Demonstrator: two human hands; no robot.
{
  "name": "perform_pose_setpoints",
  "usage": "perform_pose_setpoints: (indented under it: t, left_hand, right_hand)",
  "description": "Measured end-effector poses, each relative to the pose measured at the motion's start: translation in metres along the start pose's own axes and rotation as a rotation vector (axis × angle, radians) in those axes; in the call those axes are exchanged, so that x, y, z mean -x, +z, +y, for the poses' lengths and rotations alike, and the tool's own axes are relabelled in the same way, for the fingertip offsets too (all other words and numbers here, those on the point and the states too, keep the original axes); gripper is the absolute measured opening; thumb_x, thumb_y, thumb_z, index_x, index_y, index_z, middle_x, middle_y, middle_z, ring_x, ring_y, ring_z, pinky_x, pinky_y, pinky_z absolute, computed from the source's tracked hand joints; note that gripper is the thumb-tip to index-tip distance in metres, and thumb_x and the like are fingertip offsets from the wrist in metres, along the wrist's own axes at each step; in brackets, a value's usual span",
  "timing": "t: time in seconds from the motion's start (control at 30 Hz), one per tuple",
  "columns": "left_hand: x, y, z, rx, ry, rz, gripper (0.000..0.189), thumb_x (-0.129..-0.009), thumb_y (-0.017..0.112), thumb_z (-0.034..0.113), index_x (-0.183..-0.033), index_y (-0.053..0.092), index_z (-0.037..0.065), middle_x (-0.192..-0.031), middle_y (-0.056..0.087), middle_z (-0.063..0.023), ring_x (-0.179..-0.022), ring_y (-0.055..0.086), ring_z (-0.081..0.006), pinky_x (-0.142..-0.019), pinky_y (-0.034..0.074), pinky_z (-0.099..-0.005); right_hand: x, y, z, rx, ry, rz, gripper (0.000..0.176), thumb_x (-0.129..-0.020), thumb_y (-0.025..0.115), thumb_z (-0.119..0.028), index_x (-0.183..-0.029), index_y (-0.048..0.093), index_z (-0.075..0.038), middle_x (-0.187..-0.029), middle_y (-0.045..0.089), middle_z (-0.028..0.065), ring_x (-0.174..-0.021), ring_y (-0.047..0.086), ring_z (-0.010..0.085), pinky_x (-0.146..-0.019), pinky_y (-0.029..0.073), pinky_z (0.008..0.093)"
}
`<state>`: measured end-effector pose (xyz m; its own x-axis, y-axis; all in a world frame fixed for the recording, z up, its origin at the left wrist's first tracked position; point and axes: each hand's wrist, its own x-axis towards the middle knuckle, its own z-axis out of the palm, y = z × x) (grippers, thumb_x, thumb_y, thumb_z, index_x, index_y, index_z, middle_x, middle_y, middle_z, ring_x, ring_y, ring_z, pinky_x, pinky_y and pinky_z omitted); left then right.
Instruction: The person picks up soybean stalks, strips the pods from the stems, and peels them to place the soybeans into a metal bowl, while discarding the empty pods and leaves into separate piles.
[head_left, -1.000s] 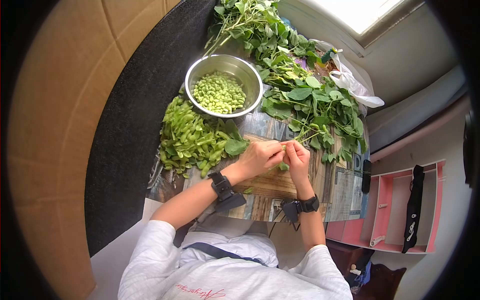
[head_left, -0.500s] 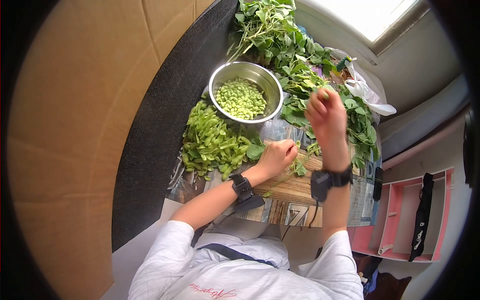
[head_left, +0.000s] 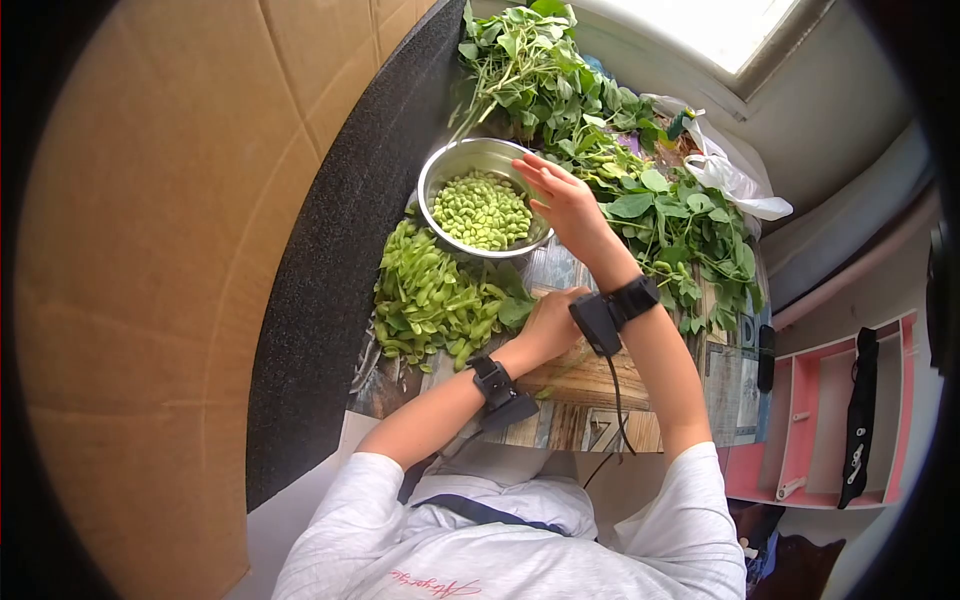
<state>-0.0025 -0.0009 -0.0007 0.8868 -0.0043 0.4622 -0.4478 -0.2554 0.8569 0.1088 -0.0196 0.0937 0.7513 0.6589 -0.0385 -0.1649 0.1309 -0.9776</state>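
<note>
My right hand (head_left: pixel 572 208) is over the right rim of a steel bowl (head_left: pixel 428 200), its fingers stretched out and slightly apart with nothing in them. Shelled green soybeans (head_left: pixel 482 212) lie in the bowl. My left hand (head_left: pixel 553 326) is closed low over the wooden-patterned tabletop, just right of a heap of green soybean pods (head_left: pixel 428 298). Whatever it holds is hidden, as the right wrist's black band partly covers its fingertips. Both wrists wear black straps with small devices.
Leafy soybean plants (head_left: pixel 540 70) are piled behind the bowl, with more leafy stems (head_left: pixel 690 225) on the right. A white plastic bag (head_left: pixel 735 178) lies at the back right. A black panel (head_left: pixel 330 260) stands left of the table; a pink shelf unit (head_left: pixel 820 415) is at the right.
My right hand has swung left from above the leafy stems to the bowl, and its pinched fingers have opened. My left hand stays closed in nearly the same place.
</note>
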Motion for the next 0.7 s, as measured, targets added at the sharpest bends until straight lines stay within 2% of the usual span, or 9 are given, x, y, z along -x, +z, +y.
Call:
perform_pose_setpoints:
  t: [0.1,0.23,0.3,0.37,0.43,0.5,0.57,0.63,0.7]
  left_hand:
    - [-0.003,0.001,0.003,-0.13,-0.121,-0.001,0.013,-0.082,0.056,0.012,-0.076,0.054,0.0,-0.064,0.055,-0.016,-0.062,0.057,-0.0346,-0.057,0.044,-0.0393]
    - [-0.006,0.001,0.003,-0.016,-0.092,0.104,0.019,-0.085,0.052,0.014,-0.074,0.055,-0.001,-0.063,0.054,-0.0183,-0.057,0.055,-0.0342,-0.052,0.042,-0.0376]
    - [-0.011,-0.003,0.008,-0.023,-0.025,0.182,0.02,-0.085,0.052,0.014,-0.073,0.055,-0.002,-0.059,0.052,-0.0167,-0.05,0.052,-0.0295,-0.049,0.041,-0.035]
    - [-0.024,-0.021,0.028,-0.069,0.017,0.365,0.021,-0.086,0.052,0.014,-0.071,0.055,-0.001,-0.055,0.051,-0.0121,-0.047,0.049,-0.0198,-0.047,0.039,-0.0327]
    - [-0.038,-0.044,0.042,-0.133,-0.052,0.398,0.021,-0.087,0.05,0.017,-0.073,0.055,0.003,-0.057,0.052,-0.013,-0.05,0.053,-0.0255,-0.049,0.041,-0.0362]
    - [-0.058,-0.07,0.049,-0.195,-0.017,0.458,0.025,-0.09,0.047,0.02,-0.072,0.055,0.004,-0.057,0.053,-0.0095,-0.049,0.052,-0.021,-0.048,0.04,-0.0347]
    - [-0.076,-0.098,0.047,-0.369,-0.19,0.38,0.029,-0.092,0.045,0.025,-0.074,0.055,0.004,-0.059,0.055,-0.0082,-0.053,0.053,-0.0204,-0.052,0.042,-0.0347]
    - [-0.089,-0.119,0.03,-0.483,-0.204,0.301,0.032,-0.093,0.044,0.029,-0.077,0.054,0.003,-0.064,0.059,-0.009,-0.058,0.056,-0.0211,-0.059,0.044,-0.0351]
    - [-0.087,-0.133,0.017,-0.648,-0.203,0.279,0.028,-0.091,0.045,0.024,-0.085,0.057,-0.001,-0.073,0.064,-0.0135,-0.064,0.061,-0.0228,-0.059,0.044,-0.0347]
  right_hand:
    - [0.03,-0.01,-0.009,0.096,-0.053,0.015,0.049,-0.091,0.05,-0.027,-0.132,0.04,-0.003,-0.134,0.045,0.0108,-0.125,0.039,0.022,-0.102,0.03,0.0398]
    - [0.081,-0.039,-0.003,0.134,-0.21,0.083,0.044,-0.09,0.051,-0.02,-0.129,0.042,-0.001,-0.129,0.048,0.0145,-0.115,0.049,0.023,-0.092,0.043,0.0366]
    - [0.108,-0.053,-0.002,-0.006,-0.216,0.146,0.044,-0.089,0.051,-0.019,-0.128,0.041,0.0,-0.127,0.048,0.0157,-0.114,0.05,0.0254,-0.092,0.044,0.0369]
    - [0.132,-0.069,0.001,-0.093,-0.242,0.219,0.041,-0.089,0.051,-0.015,-0.127,0.043,0.0,-0.123,0.051,0.0151,-0.108,0.054,0.0232,-0.088,0.046,0.0333]
    - [0.153,-0.085,0.004,-0.102,-0.255,0.265,0.04,-0.089,0.051,-0.016,-0.125,0.044,0.0,-0.12,0.053,0.0142,-0.103,0.056,0.0221,-0.086,0.046,0.0317]
    - [0.17,-0.095,0.005,-0.11,-0.271,0.264,0.039,-0.088,0.052,-0.016,-0.124,0.045,0.0,-0.116,0.054,0.0132,-0.101,0.057,0.0212,-0.086,0.046,0.0318]
    - [0.178,-0.1,0.007,-0.127,-0.29,0.252,0.038,-0.088,0.052,-0.016,-0.122,0.047,0.001,-0.112,0.056,0.0122,-0.098,0.057,0.0204,-0.086,0.046,0.032]
    - [0.185,-0.103,0.009,-0.077,-0.334,0.247,0.035,-0.087,0.053,-0.016,-0.117,0.05,0.003,-0.104,0.059,0.0102,-0.095,0.058,0.0186,-0.086,0.045,0.0328]
    - [0.188,-0.101,0.009,-0.065,-0.342,0.277,0.032,-0.087,0.052,-0.015,-0.112,0.053,0.004,-0.098,0.061,0.0094,-0.092,0.058,0.0174,-0.086,0.044,0.0331]
